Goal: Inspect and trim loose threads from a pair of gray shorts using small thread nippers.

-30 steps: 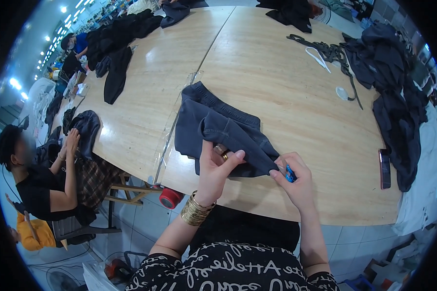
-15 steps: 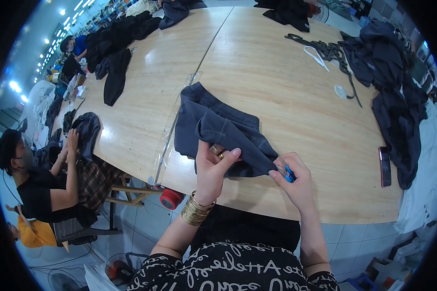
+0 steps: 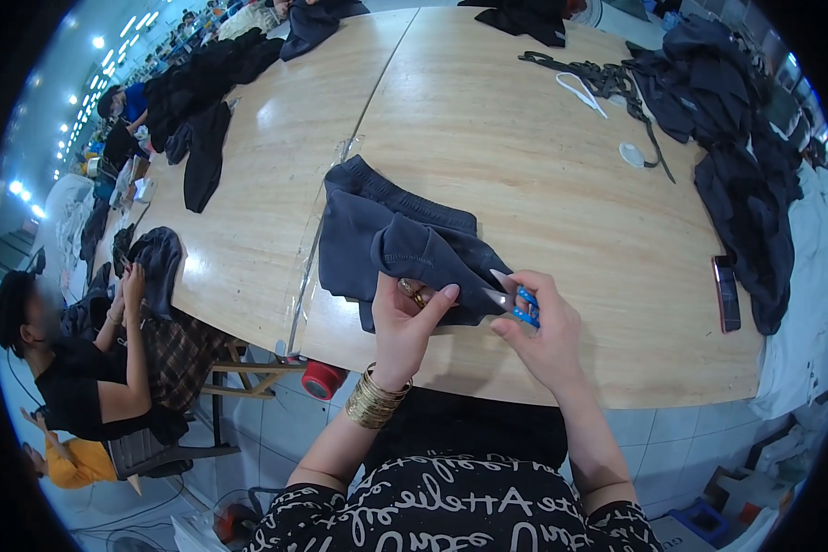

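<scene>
A pair of dark grey shorts (image 3: pixel 363 244) with a gathered elastic waistband lies on the table in front of me, its near part lifted. My left hand (image 3: pixel 405 322) is closed on the near edge of the cloth, thumb on top, fingers partly hidden by the fold. In my right hand (image 3: pixel 550 333) are small scissors (image 3: pixel 526 308) with blue handles. Their blades are spread and lie at the right end of the shorts, close to the cloth. Whether the blades touch the cloth, I cannot tell. My right thumb is off the fabric.
A phone (image 3: pixel 726 294) rests near the table's right edge, beside dark garments (image 3: pixel 708 83). Black straps (image 3: pixel 607 81) and a white loop (image 3: pixel 581 95) lie farther back. At the left, a seated person (image 3: pixel 83 368) handles dark cloth. A red object (image 3: pixel 323 379) sits below the table edge.
My right hand has let go of the corner of the shorts and turned; the scissors' blades now show, spread apart. My left hand keeps its hold. The whole view has shifted slightly.
</scene>
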Action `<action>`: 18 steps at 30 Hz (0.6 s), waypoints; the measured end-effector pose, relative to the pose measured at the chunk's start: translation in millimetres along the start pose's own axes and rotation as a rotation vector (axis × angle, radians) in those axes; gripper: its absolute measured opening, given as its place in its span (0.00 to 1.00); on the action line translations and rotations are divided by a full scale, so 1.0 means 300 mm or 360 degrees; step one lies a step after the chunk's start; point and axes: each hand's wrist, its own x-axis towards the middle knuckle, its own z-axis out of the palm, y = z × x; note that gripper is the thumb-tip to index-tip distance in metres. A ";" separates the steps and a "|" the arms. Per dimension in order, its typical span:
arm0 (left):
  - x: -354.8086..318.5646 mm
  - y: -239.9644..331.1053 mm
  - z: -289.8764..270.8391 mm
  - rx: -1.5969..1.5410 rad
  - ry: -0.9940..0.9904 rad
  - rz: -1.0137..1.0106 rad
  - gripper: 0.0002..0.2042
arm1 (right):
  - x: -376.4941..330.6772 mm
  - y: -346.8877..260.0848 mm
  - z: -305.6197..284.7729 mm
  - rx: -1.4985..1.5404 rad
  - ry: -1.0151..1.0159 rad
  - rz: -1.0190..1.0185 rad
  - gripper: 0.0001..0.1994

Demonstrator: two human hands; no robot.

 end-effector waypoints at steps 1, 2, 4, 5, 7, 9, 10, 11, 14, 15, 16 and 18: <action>0.000 0.001 0.005 0.0010 0.0011 0.0012 0.23 | -0.002 0.005 0.006 -0.0059 0.0002 -0.0034 0.13; 0.000 0.001 0.008 0.0021 0.0023 0.0025 0.23 | -0.003 0.010 0.012 -0.0119 0.0004 -0.0067 0.14; -0.001 -0.002 0.006 0.0044 0.0010 0.0037 0.22 | -0.001 0.016 0.020 -0.0138 0.0038 -0.0122 0.13; -0.002 -0.003 0.006 0.0065 0.0002 0.0055 0.22 | -0.001 0.019 0.023 -0.0157 0.0067 -0.0182 0.13; -0.001 -0.006 0.007 0.0057 -0.0001 0.0052 0.21 | -0.002 0.024 0.028 -0.0188 0.0081 -0.0193 0.13; -0.002 -0.007 0.010 0.0048 -0.0005 0.0050 0.21 | -0.002 0.029 0.034 -0.0220 0.0096 -0.0204 0.13; -0.003 -0.005 0.012 0.0044 0.0003 0.0033 0.21 | -0.001 0.032 0.037 -0.0234 0.0104 -0.0223 0.13; -0.004 -0.004 0.014 0.0040 0.0011 0.0015 0.21 | -0.001 0.034 0.039 -0.0248 0.0113 -0.0241 0.13; -0.005 -0.006 0.012 0.0063 0.0009 0.0041 0.22 | 0.001 0.034 0.041 -0.0281 0.0120 -0.0270 0.13; -0.006 -0.005 0.012 0.0064 0.0008 0.0039 0.22 | 0.001 0.034 0.043 -0.0281 0.0120 -0.0268 0.13; -0.008 -0.003 0.013 0.0054 0.0010 0.0029 0.22 | 0.001 0.035 0.046 -0.0286 0.0128 -0.0277 0.13; -0.009 -0.001 0.015 0.0045 0.0010 0.0019 0.22 | 0.000 0.037 0.048 -0.0291 0.0136 -0.0286 0.13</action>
